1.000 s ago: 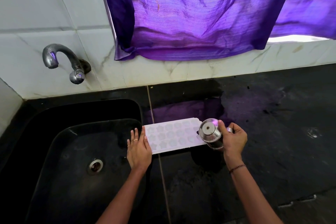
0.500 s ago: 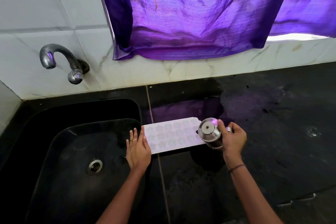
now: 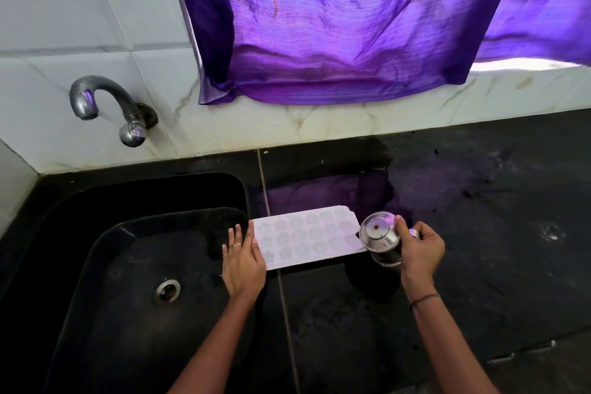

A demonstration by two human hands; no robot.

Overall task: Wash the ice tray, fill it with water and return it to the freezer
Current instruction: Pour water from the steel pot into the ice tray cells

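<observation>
At the tray's right end: right hand (image 3: 422,249), grip curled round a steel cup (image 3: 380,237), thumb over its upper side. The cup is tipped, its round end facing up and left toward the tray.
At the tray's left end: left hand (image 3: 243,261), grip spread flat, fingers straight and together. It lies against the tray's short edge with the palm over the sink rim; it holds nothing and only steadies.
Ice tray (image 3: 307,237): white, lying flat on the black tabletop (image 3: 479,233), just right of the sink (image 3: 96,297). Its left end sits at the sink's lip, star-shaped wells facing up.
Wells: pale and glossy; cannot tell whether they hold water.
Change over the last second: next to none. The cup is at the same end with the same tilt, the left hand is in the same place, and the tray has not shifted. Only the view has drifted a little.
Reading: judged a slow pour into the right-hand wells, held in one spot rather than swept along. No stream is visible.
Task position: filling step probably under way; freezer not in view.
Next need: move the cup leftward along the rows, then lift the tray level with both hands.
Risk: a full shallow tray slops when carried.
Surround: tap (image 3: 96,99) on the tiled wall, no water running from it; purple curtain (image 3: 351,25) hanging above.
</observation>
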